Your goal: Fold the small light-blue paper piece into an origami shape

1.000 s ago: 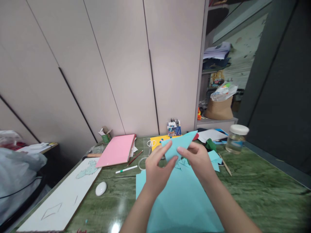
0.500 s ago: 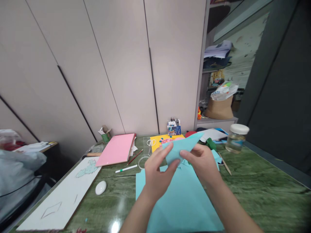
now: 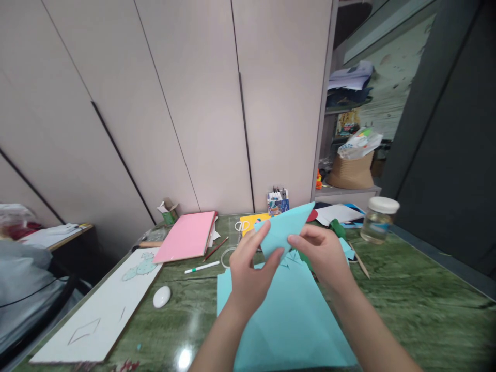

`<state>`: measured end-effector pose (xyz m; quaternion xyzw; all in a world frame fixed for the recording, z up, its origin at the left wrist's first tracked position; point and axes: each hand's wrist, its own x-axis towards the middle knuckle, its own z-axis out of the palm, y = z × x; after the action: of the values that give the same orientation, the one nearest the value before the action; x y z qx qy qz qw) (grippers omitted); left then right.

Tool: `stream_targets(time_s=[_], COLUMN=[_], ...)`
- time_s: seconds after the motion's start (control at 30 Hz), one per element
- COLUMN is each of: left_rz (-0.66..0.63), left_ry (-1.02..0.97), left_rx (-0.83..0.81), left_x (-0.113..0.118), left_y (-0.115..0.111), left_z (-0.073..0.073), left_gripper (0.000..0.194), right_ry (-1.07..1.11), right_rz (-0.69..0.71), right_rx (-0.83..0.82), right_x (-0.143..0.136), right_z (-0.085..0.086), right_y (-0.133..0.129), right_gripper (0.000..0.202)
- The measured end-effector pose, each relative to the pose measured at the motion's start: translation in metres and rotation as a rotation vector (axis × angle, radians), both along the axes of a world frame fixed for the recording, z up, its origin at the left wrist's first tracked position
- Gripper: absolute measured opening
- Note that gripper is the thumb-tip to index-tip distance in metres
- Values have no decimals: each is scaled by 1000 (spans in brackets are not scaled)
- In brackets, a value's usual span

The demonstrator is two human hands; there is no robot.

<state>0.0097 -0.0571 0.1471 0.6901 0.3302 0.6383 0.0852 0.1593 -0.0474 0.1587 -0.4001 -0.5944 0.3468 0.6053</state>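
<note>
A light-blue sheet of paper (image 3: 285,227), folded to a point at its upper right, is held up between my hands. My left hand (image 3: 251,263) grips its left side, thumb in front and fingers around the edge. At the lower right edge, my right hand (image 3: 323,253) pinches the paper between thumb and fingers. Below both hands a larger light-blue sheet (image 3: 289,315) lies flat on the green table, with small blue scraps (image 3: 290,260) at its far edge.
To the left lie a pink folder (image 3: 188,236), a white board (image 3: 101,310) with a cactus drawing, a marker (image 3: 202,267) and a white oval object (image 3: 161,297). Scissors (image 3: 242,226) and yellow paper (image 3: 253,221) are behind. A lidded jar (image 3: 378,221) stands at right, near a wooden stick (image 3: 359,261).
The folded paper has turned so its point sits higher and further left, showing more of its broad face. My right fingers have shifted slightly along its edge.
</note>
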Motion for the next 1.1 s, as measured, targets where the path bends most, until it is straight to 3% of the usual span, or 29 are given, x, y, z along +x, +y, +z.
stream_targets(time_s=[0.2, 0.5, 0.73, 0.97, 1.1], left_rz=[16, 8, 33, 34, 20], left_ry=[40, 54, 76, 96, 99], left_rx=[41, 21, 20, 51, 56], left_x=[-1, -1, 0, 0, 1], left_y=[1, -1, 0, 1, 2], left_z=[1, 3, 3, 3, 2], left_gripper=[45, 46, 46, 44, 45], right_ry=[-9, 74, 95, 230, 237], right_rz=[-1, 10, -30, 142, 74], right_rx=[7, 15, 26, 16, 18], right_x=[1, 3, 0, -4, -4], right_z=[3, -5, -6, -5, -8], right_y=[-2, 4, 4, 3, 4], right_gripper=[23, 24, 32, 15, 21])
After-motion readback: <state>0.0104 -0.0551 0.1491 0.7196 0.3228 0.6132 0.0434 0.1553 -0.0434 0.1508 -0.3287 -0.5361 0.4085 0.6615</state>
